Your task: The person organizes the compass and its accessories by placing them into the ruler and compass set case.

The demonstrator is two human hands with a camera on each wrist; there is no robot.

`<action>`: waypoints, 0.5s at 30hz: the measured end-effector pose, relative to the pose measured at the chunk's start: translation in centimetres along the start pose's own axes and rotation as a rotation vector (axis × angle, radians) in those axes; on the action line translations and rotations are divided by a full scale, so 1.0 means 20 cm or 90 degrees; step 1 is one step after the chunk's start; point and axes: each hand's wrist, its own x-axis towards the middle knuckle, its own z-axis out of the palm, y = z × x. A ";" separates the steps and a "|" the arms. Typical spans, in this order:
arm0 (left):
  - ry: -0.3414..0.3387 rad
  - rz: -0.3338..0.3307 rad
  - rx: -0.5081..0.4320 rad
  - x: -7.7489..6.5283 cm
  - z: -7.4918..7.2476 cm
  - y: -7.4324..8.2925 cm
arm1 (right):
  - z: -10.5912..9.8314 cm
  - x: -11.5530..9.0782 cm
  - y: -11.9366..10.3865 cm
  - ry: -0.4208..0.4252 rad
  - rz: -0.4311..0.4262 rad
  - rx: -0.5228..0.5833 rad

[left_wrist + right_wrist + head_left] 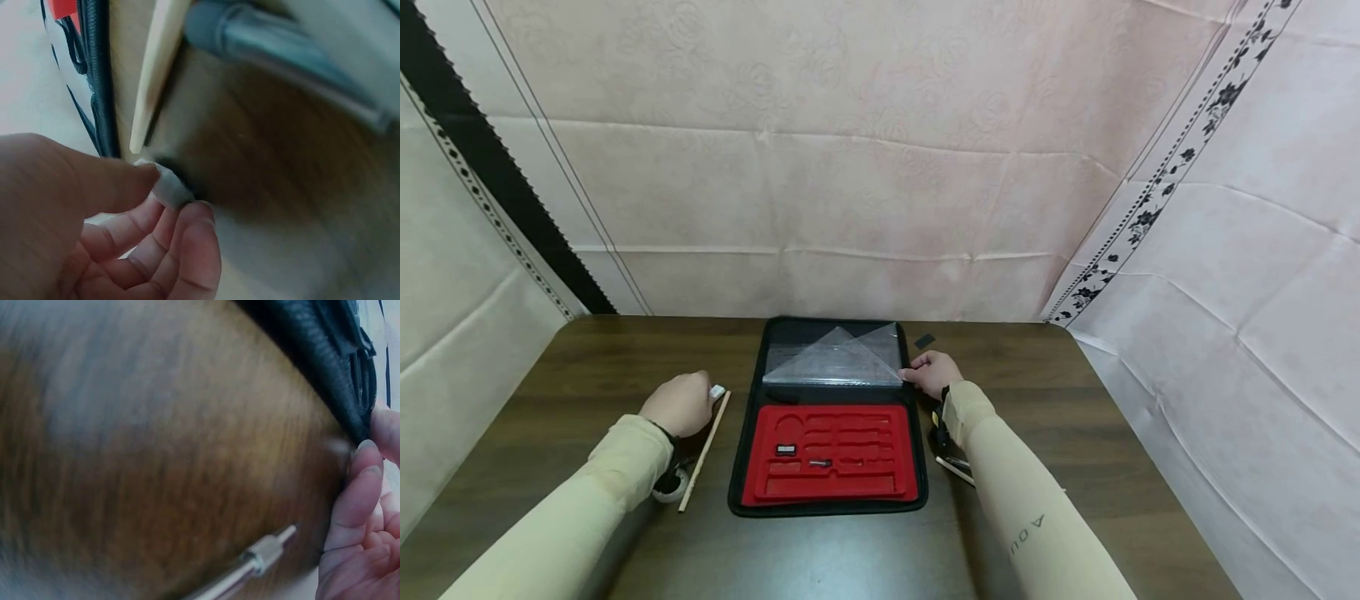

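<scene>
A black zip case (pixel 746 450) lies open on the table, with a red moulded insert (pixel 831 487) in its near half and a clear plastic flap (pixel 831 358) across its far half. Left of the case, my left hand (pixel 679 403) pinches a small white block (pixel 170 189) between thumb and fingers, close above the table. A pale wooden stick (pixel 706 448) lies right beside that hand. My right hand (pixel 934 373) pinches the right edge of the case with thumb and forefinger, near the flap's corner. In the insert sit a small black-and-white piece (pixel 786 450) and a small dark metal piece (pixel 820 462).
By the left wrist lie a white ring-shaped roll (pixel 672 490) and a clear tube with a grey end (pixel 281 47). A metal-tipped, pen-like tool (pixel 259 555) lies near the right hand. Beyond that hand is a small dark flat piece (pixel 924 342). Pale cloth (pixel 820 192) hangs behind the table.
</scene>
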 end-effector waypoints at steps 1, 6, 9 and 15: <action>0.004 0.006 0.008 0.00 0.00 0.00 | 0.00 0.00 0.00 0.000 -0.001 0.000; 0.072 0.067 0.049 -0.04 0.00 0.09 | 0.00 0.00 0.00 -0.006 -0.002 0.001; 0.073 0.140 0.048 -0.08 0.00 0.22 | 0.00 0.01 0.00 -0.009 0.000 0.006; -0.090 0.209 -0.002 -0.18 0.04 0.48 | 0.00 0.01 0.00 -0.011 0.001 0.013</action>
